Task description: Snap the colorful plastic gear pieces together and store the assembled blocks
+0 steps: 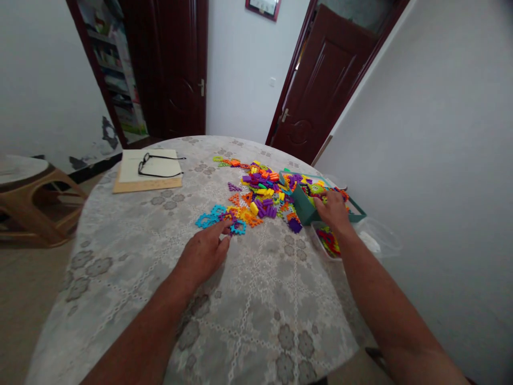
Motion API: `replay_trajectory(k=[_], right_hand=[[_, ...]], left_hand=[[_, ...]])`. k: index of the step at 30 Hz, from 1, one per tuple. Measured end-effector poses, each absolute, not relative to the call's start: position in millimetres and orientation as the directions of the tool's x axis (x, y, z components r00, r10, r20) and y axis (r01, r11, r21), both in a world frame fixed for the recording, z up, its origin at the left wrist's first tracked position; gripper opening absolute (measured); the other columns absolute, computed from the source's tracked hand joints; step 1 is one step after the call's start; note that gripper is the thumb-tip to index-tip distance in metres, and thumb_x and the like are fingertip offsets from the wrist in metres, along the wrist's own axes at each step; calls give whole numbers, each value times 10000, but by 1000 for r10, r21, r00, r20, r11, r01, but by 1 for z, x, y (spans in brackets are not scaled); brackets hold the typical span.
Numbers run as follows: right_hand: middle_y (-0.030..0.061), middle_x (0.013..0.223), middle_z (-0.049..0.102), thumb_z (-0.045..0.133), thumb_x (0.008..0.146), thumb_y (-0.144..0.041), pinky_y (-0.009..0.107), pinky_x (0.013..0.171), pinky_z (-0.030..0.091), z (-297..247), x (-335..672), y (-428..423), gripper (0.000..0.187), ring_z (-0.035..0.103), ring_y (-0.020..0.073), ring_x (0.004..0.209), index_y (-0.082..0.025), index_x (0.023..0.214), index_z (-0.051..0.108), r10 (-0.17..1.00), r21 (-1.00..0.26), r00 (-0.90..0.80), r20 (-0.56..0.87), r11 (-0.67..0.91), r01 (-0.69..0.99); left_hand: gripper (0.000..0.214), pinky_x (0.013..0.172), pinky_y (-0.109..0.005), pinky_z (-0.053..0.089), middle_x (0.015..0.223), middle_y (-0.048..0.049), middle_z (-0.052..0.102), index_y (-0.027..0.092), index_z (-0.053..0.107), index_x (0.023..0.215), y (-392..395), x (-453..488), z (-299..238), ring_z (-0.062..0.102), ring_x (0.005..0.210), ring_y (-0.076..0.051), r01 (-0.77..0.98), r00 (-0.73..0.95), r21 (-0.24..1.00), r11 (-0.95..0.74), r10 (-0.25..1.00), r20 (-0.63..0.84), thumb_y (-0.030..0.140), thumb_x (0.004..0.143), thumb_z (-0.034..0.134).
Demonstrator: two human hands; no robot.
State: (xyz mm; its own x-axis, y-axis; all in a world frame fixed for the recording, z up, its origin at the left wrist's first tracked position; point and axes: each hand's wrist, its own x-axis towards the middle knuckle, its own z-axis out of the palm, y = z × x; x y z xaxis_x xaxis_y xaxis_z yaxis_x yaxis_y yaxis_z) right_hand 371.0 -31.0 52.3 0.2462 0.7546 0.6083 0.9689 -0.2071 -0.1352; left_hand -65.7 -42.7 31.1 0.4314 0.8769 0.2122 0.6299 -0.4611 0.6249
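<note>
My left hand [206,251] rests low over the table, fingers stretched out and thumb apart. Its fingertips touch the near edge of a flat cluster of joined plastic pieces: a blue piece [238,228] lies at the tips, more blue pieces [207,220] to the left and orange pieces [250,217] to the right. My right hand [333,211] reaches over a dark green box [305,208] holding colourful pieces. Its thumb is near the box's left wall, while its other fingertips are hard to make out, so its grip is unclear.
A heap of loose plastic pieces [262,182] spreads left of the box. A clear plastic tub [332,259] with red and green pieces stands by the right edge, beside the wall. Black eyeglasses [160,175] lie on paper [130,167] at far left. A stool [44,187] stands left.
</note>
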Motion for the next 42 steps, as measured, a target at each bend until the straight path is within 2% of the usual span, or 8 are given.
replay_trajectory(k=[6, 10, 16, 23, 28, 32, 37, 42], right_hand=[[169, 1155, 681, 467, 1003, -295, 451, 1079, 435, 59, 322, -61, 275, 589, 307, 1151, -167, 1148, 662, 731, -161, 187, 656, -106, 981], [169, 1175, 676, 485, 1006, -254, 402, 1039, 472, 41, 277, -78, 253, 625, 293, 1147, -166, 1168, 659, 895, -152, 96, 436, -32, 988], [245, 1286, 607, 519, 1005, -234, 367, 872, 532, 15, 247, -67, 384, 697, 307, 1055, -98, 1363, 547, 950, -51, 282, 136, -278, 959], [216, 1220, 642, 553, 999, -306, 390, 902, 521, 10, 245, -62, 358, 702, 315, 1056, -141, 1313, 604, 931, -39, 359, 69, -357, 933], [135, 1198, 669, 627, 932, -262, 386, 1008, 490, 13, 228, -83, 310, 647, 273, 1139, -191, 1231, 669, 996, -275, -11, 89, 35, 961], [98, 1235, 689, 638, 909, -177, 362, 1032, 491, 16, 201, -91, 405, 646, 227, 1158, -209, 1313, 654, 925, -532, -314, 215, 381, 757], [57, 1331, 698, 607, 944, -144, 384, 1091, 482, 7, 172, -97, 486, 651, 206, 1228, -275, 1412, 609, 892, -753, -329, 310, 442, 487], [73, 1409, 639, 674, 967, -246, 365, 975, 555, -7, 166, -96, 519, 674, 205, 1125, -298, 1469, 557, 897, -765, -271, 350, 441, 470]], left_hand=[[399, 955, -364, 549, 1185, -77, 788, 211, 686, 1321, -39, -71, 38, 745, 1019, -241, 698, 358, 593, -401, 913, 196, 308, 997, 476], [375, 953, -361, 548, 1182, -77, 790, 218, 700, 1280, -40, -69, 37, 744, 1023, -243, 744, 357, 527, -410, 911, 205, 312, 1008, 459], [388, 955, -378, 545, 1201, -95, 783, 197, 694, 1288, -40, -69, 35, 744, 1019, -260, 778, 362, 471, -417, 909, 205, 309, 1018, 439], [378, 949, -371, 541, 1202, -93, 782, 196, 701, 1271, -41, -68, 32, 741, 1034, -266, 781, 367, 458, -424, 906, 212, 314, 1017, 447], [368, 911, -362, 544, 1197, -104, 778, 191, 704, 1253, -41, -67, 32, 741, 970, -249, 750, 396, 498, -435, 899, 188, 319, 1015, 454], [351, 918, -366, 539, 1258, -98, 756, 214, 692, 1270, -43, -64, 25, 729, 1000, -241, 659, 453, 606, -446, 878, 153, 325, 1001, 496], [423, 921, -341, 523, 1253, -83, 746, 232, 652, 1347, -49, -56, 17, 707, 1046, -230, 502, 568, 743, -444, 816, 104, 308, 931, 632], [436, 842, -313, 507, 993, -37, 761, 242, 652, 1330, -50, -53, 18, 700, 921, -205, 473, 564, 803, -362, 825, 40, 194, 900, 599]])
